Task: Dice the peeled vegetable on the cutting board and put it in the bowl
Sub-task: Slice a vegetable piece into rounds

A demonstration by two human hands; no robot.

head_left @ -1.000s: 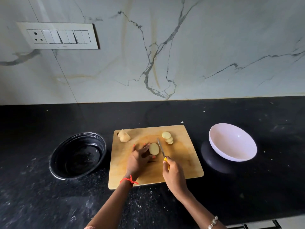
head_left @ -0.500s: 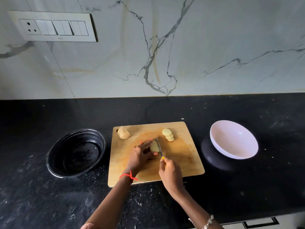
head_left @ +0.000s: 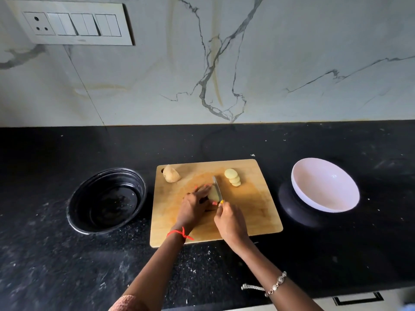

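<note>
A wooden cutting board (head_left: 253,212) lies on the black counter. My left hand (head_left: 195,205) holds a pale peeled potato piece (head_left: 213,194) down near the board's middle, fingers partly covering it. My right hand (head_left: 231,223) grips a knife (head_left: 217,187) with a yellow handle; its blade stands against the piece's right side. A row of round slices (head_left: 233,177) lies at the back right of the board. A larger potato chunk (head_left: 171,174) sits at the back left corner. The white bowl (head_left: 323,187) stands tilted to the right of the board.
A black round bowl (head_left: 106,199) sits left of the board. The white bowl leans on a dark round base (head_left: 294,212). A marble wall with a switch panel (head_left: 71,23) rises behind the counter. A drawer handle (head_left: 357,298) shows below the counter's front edge.
The knife blade has moved left from beside the potato piece onto its right side. My left hand has closed over the piece, hiding more of it.
</note>
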